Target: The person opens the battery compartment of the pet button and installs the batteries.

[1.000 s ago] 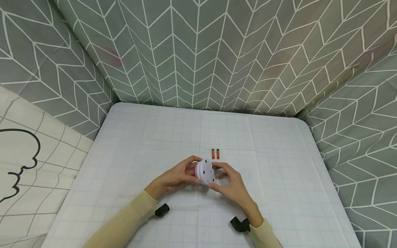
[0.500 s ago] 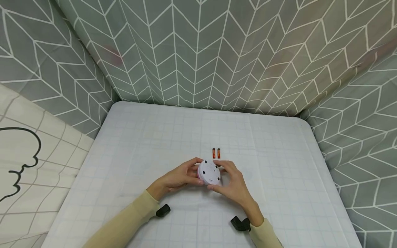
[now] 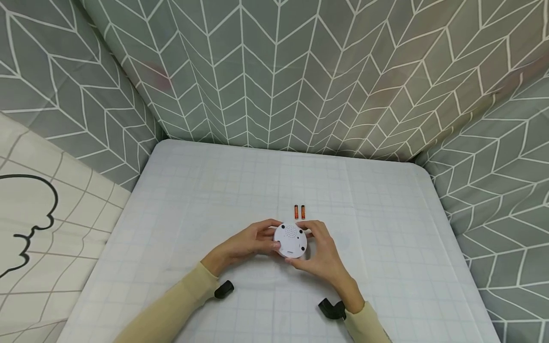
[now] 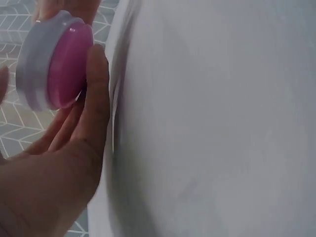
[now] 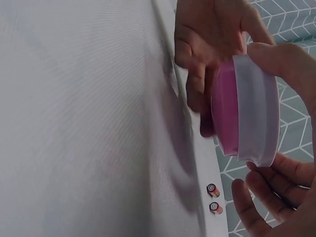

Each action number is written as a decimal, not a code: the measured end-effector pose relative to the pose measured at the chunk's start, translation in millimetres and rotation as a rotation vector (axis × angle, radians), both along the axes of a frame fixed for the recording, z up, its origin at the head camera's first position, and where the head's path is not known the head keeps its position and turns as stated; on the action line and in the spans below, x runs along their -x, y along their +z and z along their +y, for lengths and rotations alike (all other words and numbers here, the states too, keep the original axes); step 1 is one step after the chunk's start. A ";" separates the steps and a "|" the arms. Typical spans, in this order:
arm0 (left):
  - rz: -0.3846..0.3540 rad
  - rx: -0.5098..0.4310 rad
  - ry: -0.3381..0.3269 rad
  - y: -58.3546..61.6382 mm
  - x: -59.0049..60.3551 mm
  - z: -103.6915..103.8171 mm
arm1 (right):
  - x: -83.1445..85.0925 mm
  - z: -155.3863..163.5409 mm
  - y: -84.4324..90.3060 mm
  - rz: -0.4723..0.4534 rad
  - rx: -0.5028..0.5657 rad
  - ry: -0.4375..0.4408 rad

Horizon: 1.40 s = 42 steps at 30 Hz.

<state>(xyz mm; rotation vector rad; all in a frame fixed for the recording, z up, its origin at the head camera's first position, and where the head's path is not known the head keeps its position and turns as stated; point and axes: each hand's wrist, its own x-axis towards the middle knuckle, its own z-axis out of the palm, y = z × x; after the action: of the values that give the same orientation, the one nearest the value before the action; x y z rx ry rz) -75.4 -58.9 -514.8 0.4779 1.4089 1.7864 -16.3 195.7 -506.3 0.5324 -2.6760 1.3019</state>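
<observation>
A round white-and-pink sound button (image 3: 290,241) is held between both hands, its white underside turned up to the head camera. On that face are several black feet, a patch of small holes and a slot. My left hand (image 3: 252,242) grips its left side, thumb on the face's edge and fingers behind. The right hand (image 3: 320,253) pinches the rim between thumb and fingertips. Both wrist views show the pink dome (image 4: 71,66) facing down toward the table. Just beyond the hands lie two orange-and-black batteries (image 3: 299,212), side by side.
A white cloth with a faint grid covers the table (image 3: 214,181). Grey chevron-patterned curtains (image 3: 274,76) hang behind it and along the sides. White patterned fabric (image 3: 43,228) lies at the left. Each wrist carries a black camera mount (image 3: 332,309).
The sound button has turned from a slant, with its pink edge showing, to its white underside facing the head camera. Both hands keep hold of it; the batteries stay put.
</observation>
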 end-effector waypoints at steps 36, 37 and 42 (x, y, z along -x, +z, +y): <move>0.001 0.193 0.158 -3.8 2.1 3.8 | -1.9 -6.9 9.2 0.300 -0.207 0.069; -0.002 0.193 0.159 -3.5 2.0 3.9 | -1.9 -7.4 9.6 0.312 -0.219 0.069; -0.010 0.199 0.165 -2.8 2.1 4.4 | -2.3 -7.9 11.1 0.310 -0.233 0.079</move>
<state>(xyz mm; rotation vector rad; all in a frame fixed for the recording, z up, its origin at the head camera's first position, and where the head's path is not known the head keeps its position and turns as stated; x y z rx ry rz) -77.4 -54.5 -517.6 0.2534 1.6391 1.7490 -14.0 187.9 -495.2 0.8018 -2.5758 0.8429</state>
